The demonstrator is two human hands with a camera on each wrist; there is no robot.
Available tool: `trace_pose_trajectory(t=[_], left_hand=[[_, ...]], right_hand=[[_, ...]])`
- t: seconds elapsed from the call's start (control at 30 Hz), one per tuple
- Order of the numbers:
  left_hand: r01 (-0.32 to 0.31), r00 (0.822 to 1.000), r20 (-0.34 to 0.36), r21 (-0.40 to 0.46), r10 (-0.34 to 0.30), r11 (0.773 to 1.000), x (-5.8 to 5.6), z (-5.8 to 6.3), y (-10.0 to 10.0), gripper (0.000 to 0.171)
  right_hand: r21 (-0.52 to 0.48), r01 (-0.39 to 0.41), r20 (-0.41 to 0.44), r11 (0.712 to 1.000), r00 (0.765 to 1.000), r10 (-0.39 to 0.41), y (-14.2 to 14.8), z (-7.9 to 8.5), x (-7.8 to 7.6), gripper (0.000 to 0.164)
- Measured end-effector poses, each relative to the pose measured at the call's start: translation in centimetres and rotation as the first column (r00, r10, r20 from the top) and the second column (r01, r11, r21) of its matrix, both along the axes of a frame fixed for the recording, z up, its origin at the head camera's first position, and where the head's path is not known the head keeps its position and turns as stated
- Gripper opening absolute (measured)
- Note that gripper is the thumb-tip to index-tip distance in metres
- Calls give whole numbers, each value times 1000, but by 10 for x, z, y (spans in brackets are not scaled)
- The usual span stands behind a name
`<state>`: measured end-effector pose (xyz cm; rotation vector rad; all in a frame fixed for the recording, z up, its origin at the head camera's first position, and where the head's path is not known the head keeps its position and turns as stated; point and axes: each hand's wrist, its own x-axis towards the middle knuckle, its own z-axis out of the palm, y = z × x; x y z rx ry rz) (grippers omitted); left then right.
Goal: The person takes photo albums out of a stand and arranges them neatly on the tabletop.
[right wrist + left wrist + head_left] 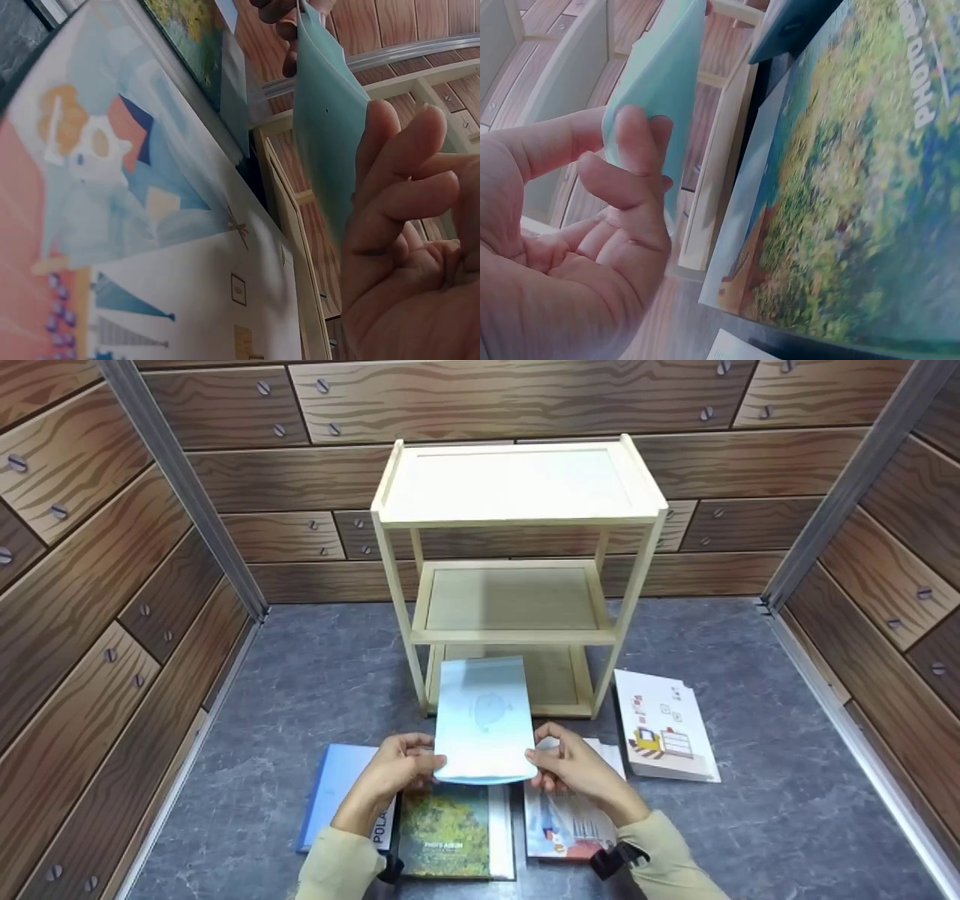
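Observation:
A thin light-blue booklet with a small round drawing hangs level in front of a wooden three-tier shelf, its far end overlapping the bottom tier in the head view. My left hand pinches its near left corner, thumb on top. At the near right corner my right hand pinches it the same way. Both wrist views show the booklet's pale green-blue underside between fingers and thumb. Below lie a photo album with a leafy cover and, under my right hand, an illustrated book.
A blue book lies on the dark floor at the left, partly behind my left arm. Right of the shelf lies a white book with a yellow vehicle drawing. Wood-patterned walls enclose the back and both sides.

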<state>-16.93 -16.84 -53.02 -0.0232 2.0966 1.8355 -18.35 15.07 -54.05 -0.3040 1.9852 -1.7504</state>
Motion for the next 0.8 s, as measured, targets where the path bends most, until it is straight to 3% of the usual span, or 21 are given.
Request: trace_pose_trajectory(t=[0.3,0.6,0.8], left_hand=[[31,999,30,85,-34,996,11,-2,1,27],[45,995,80,128,-55,991,25,2,0,45],[42,999,16,107,-44,993,37,2,5,32]], right_hand=[[21,-23,-70,1000,997,24,3,5,20,37],[-17,-66,-74,998,995,64,6,5,38,38],[-23,-61,-51,998,997,59,6,3,50,39]])
